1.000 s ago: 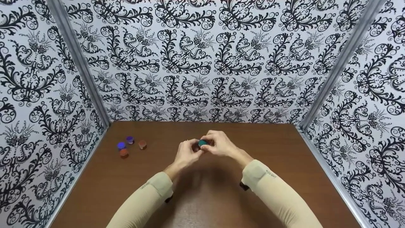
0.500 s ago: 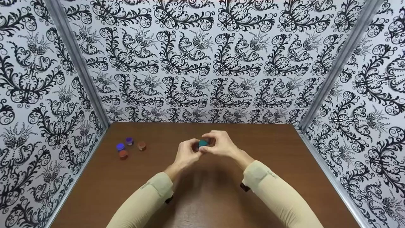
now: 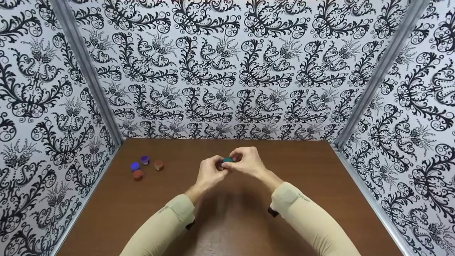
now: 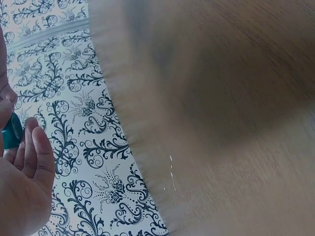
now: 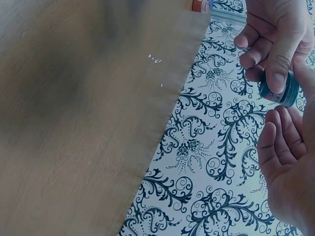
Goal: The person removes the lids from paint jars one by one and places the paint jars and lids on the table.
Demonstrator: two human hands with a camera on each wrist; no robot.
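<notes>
A small paint jar with a teal lid (image 3: 228, 160) is held above the brown table in the head view. My left hand (image 3: 209, 173) grips the jar's body; in the right wrist view its thumb lies across the printed label of the jar (image 5: 284, 94). On the other side, my right hand (image 3: 247, 161) pinches the lid between thumb and fingers. Only part of the green jar (image 4: 12, 132) shows at the edge of the left wrist view, between both hands. Fingers cover most of the jar body in the head view.
At the table's left stand several small jars: a purple-lidded jar (image 3: 144, 160), a blue-lidded jar (image 3: 135, 166), an orange-red jar (image 3: 138, 174) and a brownish-orange jar (image 3: 159, 165). Patterned walls (image 3: 227, 71) enclose the table (image 3: 227, 227) at the back and sides.
The right fingers lifted off the lid half a second ago and now touch it again, slightly turned. Both hands stay in the same place; the other jars have not moved.
</notes>
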